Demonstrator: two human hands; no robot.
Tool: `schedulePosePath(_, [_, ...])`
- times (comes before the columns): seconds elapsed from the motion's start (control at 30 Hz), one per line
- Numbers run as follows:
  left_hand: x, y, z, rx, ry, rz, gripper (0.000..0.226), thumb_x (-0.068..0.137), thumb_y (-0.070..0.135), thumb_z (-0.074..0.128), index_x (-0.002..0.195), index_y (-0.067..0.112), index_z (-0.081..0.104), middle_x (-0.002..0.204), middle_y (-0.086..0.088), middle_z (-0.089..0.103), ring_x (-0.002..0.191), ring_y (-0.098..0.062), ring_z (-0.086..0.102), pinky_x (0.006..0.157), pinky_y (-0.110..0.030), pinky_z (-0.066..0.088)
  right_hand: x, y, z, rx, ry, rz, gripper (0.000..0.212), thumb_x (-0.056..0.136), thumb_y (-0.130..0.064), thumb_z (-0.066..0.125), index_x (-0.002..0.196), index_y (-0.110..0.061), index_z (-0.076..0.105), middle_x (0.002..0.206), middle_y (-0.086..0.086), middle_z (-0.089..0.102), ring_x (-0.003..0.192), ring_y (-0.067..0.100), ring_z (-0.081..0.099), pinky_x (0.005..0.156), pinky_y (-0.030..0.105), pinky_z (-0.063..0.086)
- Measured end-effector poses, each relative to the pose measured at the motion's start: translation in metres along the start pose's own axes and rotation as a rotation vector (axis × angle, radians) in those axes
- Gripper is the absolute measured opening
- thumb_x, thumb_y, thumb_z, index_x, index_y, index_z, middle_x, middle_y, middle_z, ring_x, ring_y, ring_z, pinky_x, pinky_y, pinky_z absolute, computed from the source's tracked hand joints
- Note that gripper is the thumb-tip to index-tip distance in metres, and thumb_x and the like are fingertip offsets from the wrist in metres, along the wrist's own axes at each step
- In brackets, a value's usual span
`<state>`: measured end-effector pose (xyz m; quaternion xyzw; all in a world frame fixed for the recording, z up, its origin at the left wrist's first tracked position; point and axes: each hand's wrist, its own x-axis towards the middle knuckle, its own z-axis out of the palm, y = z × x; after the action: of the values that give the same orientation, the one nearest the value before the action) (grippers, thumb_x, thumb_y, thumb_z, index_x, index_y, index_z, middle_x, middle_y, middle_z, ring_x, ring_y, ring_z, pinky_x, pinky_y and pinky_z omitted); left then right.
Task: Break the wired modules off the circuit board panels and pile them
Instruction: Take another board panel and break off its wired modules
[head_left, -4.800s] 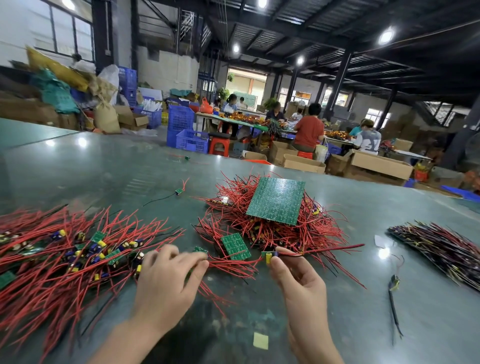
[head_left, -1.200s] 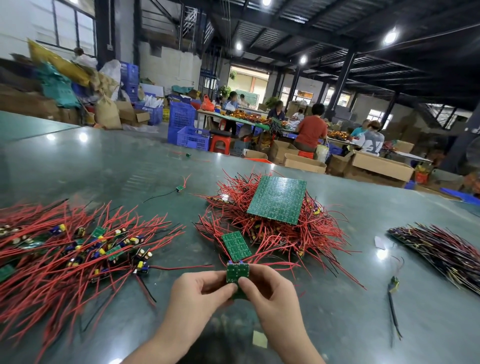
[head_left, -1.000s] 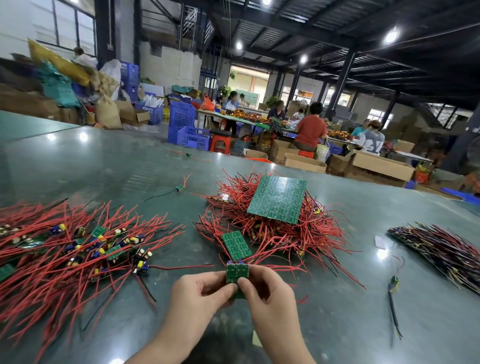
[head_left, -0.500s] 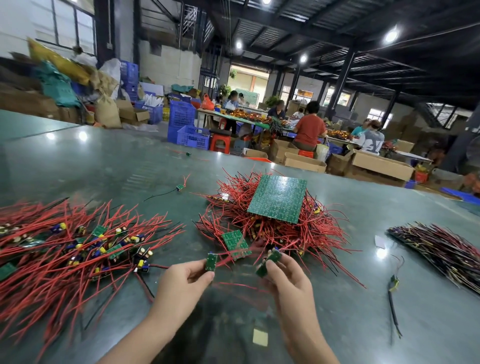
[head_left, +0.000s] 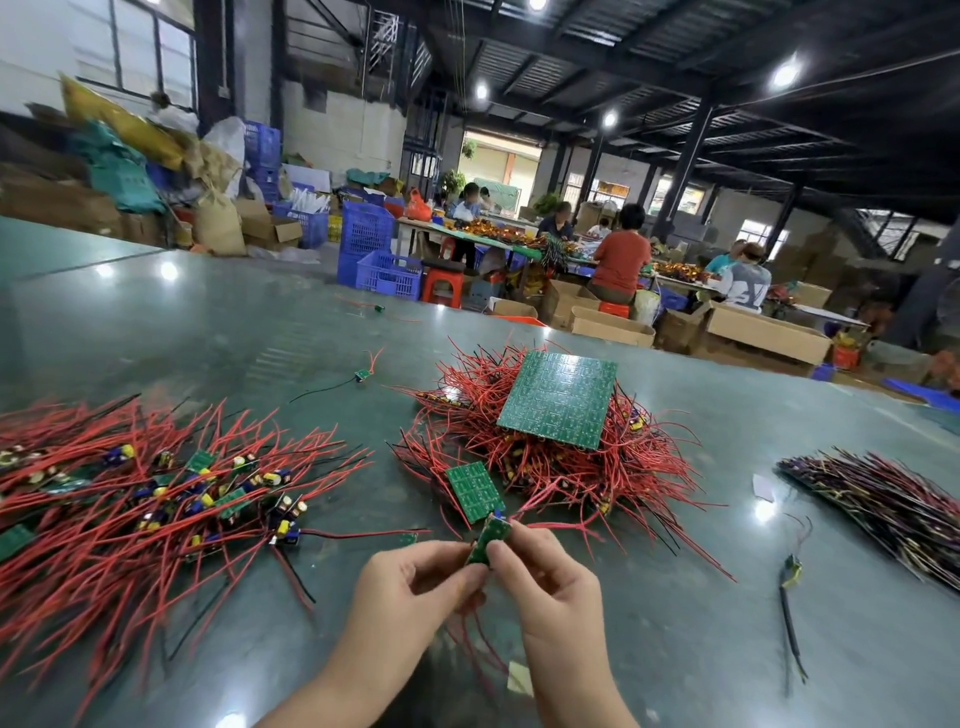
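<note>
Both hands meet low in the middle of the green table (head_left: 649, 639). My left hand (head_left: 410, 592) and my right hand (head_left: 550, 582) each pinch an end of a small green board strip (head_left: 488, 540) with red wires trailing from it. Just beyond it lies a small panel piece (head_left: 475, 491). Further back, a large green panel (head_left: 558, 397) rests on a heap of red-wired boards (head_left: 597, 467). A pile of separated modules (head_left: 156, 504) with red wires spreads at the left. One loose module (head_left: 409, 538) lies near my left fingers.
A bundle of dark wired parts (head_left: 893, 509) lies at the right, with a single black-wired piece (head_left: 789, 571) in front of it. A stray module (head_left: 362, 375) sits mid-table. People work at tables behind, among blue crates (head_left: 387, 270) and cardboard boxes (head_left: 769, 330).
Half a second ago my hands were apart, each holding a broken-off piece. Now they are together on one small strip, and a module lies on the table by the left pile.
</note>
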<state>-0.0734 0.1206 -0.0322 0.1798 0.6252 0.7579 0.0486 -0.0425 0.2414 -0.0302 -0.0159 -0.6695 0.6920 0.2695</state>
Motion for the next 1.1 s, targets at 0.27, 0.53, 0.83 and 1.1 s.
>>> schedulePosePath(0.27, [-0.002,0.002,0.001,-0.094,-0.058,-0.068,0.019,0.062,0.022,0.073,0.079,0.016,0.079,0.069,-0.013,0.071,0.061,-0.014,0.062,0.06,-0.023,0.052,-0.002,0.0,0.001,-0.136,0.053,-0.118,0.037,0.074,0.005,0.071,0.076,-0.031,0.078,0.07,0.002,0.052,0.068,0.009,0.051,0.068,0.043,0.047])
schedulePosePath(0.53, [0.001,-0.009,0.006,-0.199,0.019,-0.197,0.022,0.078,-0.006,0.066,0.068,0.009,0.077,0.066,-0.015,0.069,0.055,-0.017,0.063,0.055,-0.025,0.054,-0.001,-0.001,0.001,-0.253,0.003,-0.256,0.033,0.074,0.014,0.068,0.084,-0.018,0.074,0.076,-0.014,0.061,0.063,-0.005,0.053,0.06,0.006,0.037])
schedulePosePath(0.83, [0.001,-0.015,0.0,0.272,0.009,0.236,0.062,0.08,-0.012,0.063,0.125,0.029,0.052,0.126,0.015,0.059,0.117,0.002,0.054,0.098,-0.016,0.042,0.001,-0.005,-0.004,-0.076,-0.011,0.05,0.033,0.081,0.012,0.06,0.091,-0.019,0.067,0.072,-0.006,0.069,0.068,0.0,0.061,0.066,0.014,0.049])
schedulePosePath(1.1, [0.0,-0.008,0.0,0.023,0.019,0.23,0.032,0.074,-0.003,0.072,0.098,0.018,0.068,0.103,0.0,0.071,0.094,-0.014,0.068,0.083,-0.024,0.054,-0.001,-0.01,0.0,0.021,-0.132,0.078,0.02,0.084,-0.019,0.059,0.078,-0.011,0.076,0.059,-0.009,0.059,0.058,-0.001,0.051,0.056,0.01,0.039])
